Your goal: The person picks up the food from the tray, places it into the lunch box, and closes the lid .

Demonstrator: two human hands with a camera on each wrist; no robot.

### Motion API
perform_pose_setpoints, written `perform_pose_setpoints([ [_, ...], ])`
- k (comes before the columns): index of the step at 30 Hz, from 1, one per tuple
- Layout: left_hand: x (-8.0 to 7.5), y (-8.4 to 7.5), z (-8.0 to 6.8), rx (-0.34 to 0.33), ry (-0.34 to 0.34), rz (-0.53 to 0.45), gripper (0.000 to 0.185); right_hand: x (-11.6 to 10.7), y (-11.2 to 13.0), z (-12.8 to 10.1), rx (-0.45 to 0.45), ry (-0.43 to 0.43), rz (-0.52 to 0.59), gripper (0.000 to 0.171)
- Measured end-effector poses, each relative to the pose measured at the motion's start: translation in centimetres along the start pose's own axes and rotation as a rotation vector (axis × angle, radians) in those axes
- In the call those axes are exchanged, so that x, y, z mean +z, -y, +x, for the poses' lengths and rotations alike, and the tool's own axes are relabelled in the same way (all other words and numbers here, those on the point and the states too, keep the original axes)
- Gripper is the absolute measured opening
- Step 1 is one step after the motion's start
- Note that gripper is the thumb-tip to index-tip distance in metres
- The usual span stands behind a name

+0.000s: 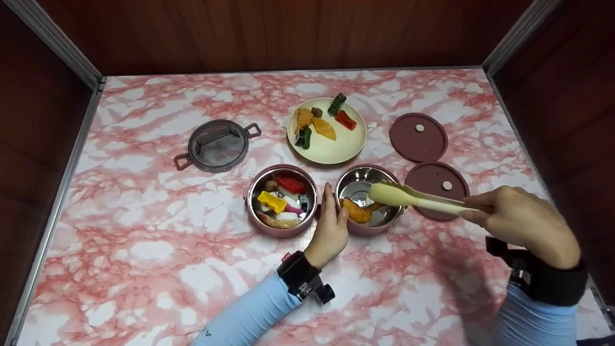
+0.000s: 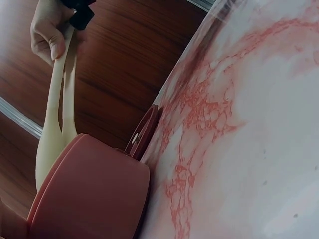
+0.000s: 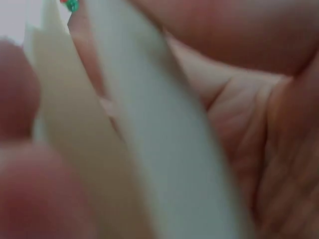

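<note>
My right hand (image 1: 528, 223) grips pale yellow tongs (image 1: 423, 199), their tips over the right-hand lunch pot (image 1: 370, 230). Inside that steel-lined, dusty-red pot lies an orange-brown food piece (image 1: 355, 211), with its narrow end near the tongs. My left hand (image 1: 329, 235) stands between the two pots, fingers straight along the side of the right one and thumb at its rim. The left-hand pot (image 1: 283, 232) holds several pieces, among them a yellow one (image 1: 272, 202) and a red one (image 1: 290, 183). Close up in the right wrist view, both tong arms (image 3: 149, 119) run between my fingers.
Behind the pots sits a pale yellow dish (image 1: 331, 154) bearing several food pieces. A see-through lid with two handles (image 1: 218, 146) lies at the left. Two dark red round lids (image 1: 418, 139) lie at the right. Dark wooden panels (image 1: 288, 38) enclose the marbled table (image 1: 158, 269).
</note>
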State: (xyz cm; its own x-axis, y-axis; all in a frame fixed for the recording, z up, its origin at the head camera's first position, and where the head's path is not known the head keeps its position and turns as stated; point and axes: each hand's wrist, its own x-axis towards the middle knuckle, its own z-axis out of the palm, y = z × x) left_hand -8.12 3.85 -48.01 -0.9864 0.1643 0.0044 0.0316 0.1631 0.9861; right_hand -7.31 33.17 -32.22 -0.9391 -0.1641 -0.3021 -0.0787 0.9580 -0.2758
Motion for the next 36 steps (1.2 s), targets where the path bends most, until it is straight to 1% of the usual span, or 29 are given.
perform_pose_setpoints([
  [3,0.0,0.0,0.0,-0.011,0.003,-0.002,0.068,0.2,0.5,0.3,-0.001,-0.054,-0.038,0.043],
  [6,0.1,0.1,0.0,-0.008,0.005,-0.002,0.067,0.8,1.0,0.7,-0.025,-0.074,-0.062,0.044],
  [8,0.1,0.1,0.0,0.000,0.007,0.002,0.067,1.2,1.3,1.1,-0.045,-0.069,-0.068,0.042],
  [12,0.1,0.1,-0.1,0.005,0.010,0.004,0.067,1.8,1.7,1.7,-0.095,-0.050,-0.083,0.030],
  [14,0.2,0.1,-0.1,0.007,0.008,0.003,0.067,2.0,1.6,1.9,-0.112,-0.032,-0.073,0.026],
  [18,0.2,0.2,0.0,0.003,0.007,-0.002,0.067,2.4,1.3,2.1,-0.144,-0.005,-0.033,0.024],
  [22,0.2,0.2,0.0,0.006,0.008,-0.006,0.068,2.6,1.1,2.3,-0.160,-0.001,-0.016,0.020],
  [25,0.2,0.2,0.0,0.021,0.003,0.006,0.067,2.5,1.1,2.3,-0.156,0.006,-0.010,0.024],
  [29,0.2,0.2,-0.1,0.039,-0.002,0.022,0.066,2.0,0.7,2.2,-0.108,0.037,0.034,0.039],
  [31,0.2,0.3,0.0,0.035,0.002,0.025,0.067,1.6,0.4,1.9,-0.083,0.019,0.045,0.042],
  [32,0.2,0.4,0.0,0.034,0.004,0.025,0.067,1.4,0.3,1.8,-0.074,-0.005,0.050,0.044],
  [36,0.2,0.5,0.0,0.017,0.005,0.029,0.067,0.9,-0.3,1.7,-0.089,-0.165,0.057,0.040],
])
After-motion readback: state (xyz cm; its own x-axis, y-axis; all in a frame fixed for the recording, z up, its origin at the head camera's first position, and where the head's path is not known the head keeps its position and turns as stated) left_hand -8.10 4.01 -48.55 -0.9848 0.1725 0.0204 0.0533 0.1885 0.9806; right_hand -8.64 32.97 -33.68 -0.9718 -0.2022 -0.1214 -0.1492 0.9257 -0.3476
